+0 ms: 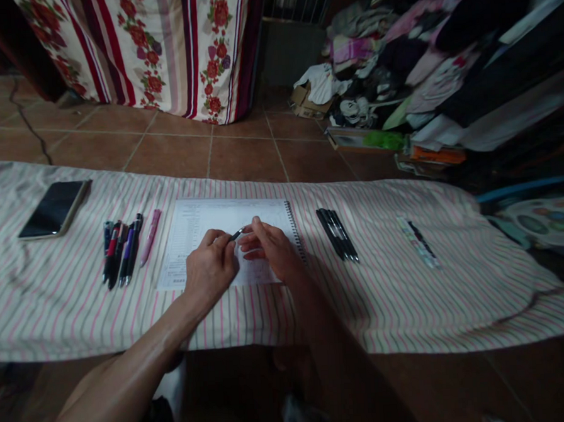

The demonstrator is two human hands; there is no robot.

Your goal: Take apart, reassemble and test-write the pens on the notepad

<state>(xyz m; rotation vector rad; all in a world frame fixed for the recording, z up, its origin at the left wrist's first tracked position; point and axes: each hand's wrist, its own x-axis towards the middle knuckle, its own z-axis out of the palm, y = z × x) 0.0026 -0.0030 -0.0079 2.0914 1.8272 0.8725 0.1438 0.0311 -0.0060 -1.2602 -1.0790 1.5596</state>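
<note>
Over a spiral-bound notebook (225, 212) with printed pages, my left hand (209, 260) is closed around a dark pen (237, 234). The pen's end points up and to the right, toward my right hand (270, 244). The thumb and index finger of my right hand meet at that end, while its other fingers are loosely bent. Left of the notebook lie a pink pen (151, 237) and a group of several dark, red and purple pens (123, 254). Several black pens (337, 233) lie side by side to the right of the notebook.
A striped cloth (401, 312) covers the low table. A phone or tablet (55, 209) rests at the far left, and a slim patterned packet (418, 241) at the right. Beyond are a floral curtain (160, 53), tiled floor (241, 151) and heaped clothes (397, 60).
</note>
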